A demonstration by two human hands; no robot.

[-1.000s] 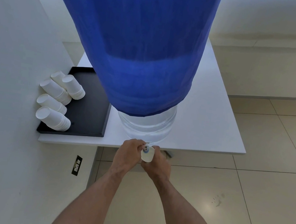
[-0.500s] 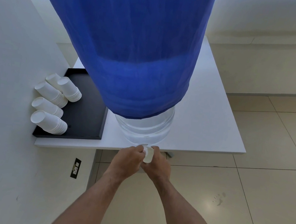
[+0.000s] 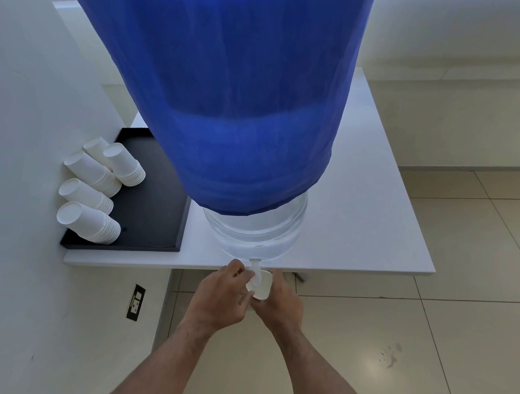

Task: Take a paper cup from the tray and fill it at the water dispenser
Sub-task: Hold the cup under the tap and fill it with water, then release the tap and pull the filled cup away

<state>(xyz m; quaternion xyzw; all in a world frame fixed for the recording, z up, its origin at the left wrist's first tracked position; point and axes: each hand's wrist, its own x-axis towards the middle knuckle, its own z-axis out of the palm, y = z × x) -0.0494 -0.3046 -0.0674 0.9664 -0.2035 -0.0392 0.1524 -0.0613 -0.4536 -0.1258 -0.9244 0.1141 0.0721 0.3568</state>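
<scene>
A big water dispenser bottle [image 3: 257, 229] under a blue cloth cover [image 3: 227, 86] stands on the white table [image 3: 362, 236], its white tap [image 3: 255, 267] jutting over the front edge. My right hand [image 3: 279, 302] holds a white paper cup [image 3: 262, 284] right under the tap. My left hand [image 3: 222, 294] has its fingers on the tap from the left. A black tray [image 3: 157, 213] to the left carries several stacks of white paper cups [image 3: 94, 188] lying on their sides.
A white wall [image 3: 8, 163] runs close along the left, with a power socket [image 3: 136, 302] below table height. Beige tiled floor [image 3: 444, 370] lies below and to the right, marked by a small wet patch [image 3: 389, 356].
The view has tilted a little. The cup has come up closer under the tap, and my left fingers have shifted on the tap.
</scene>
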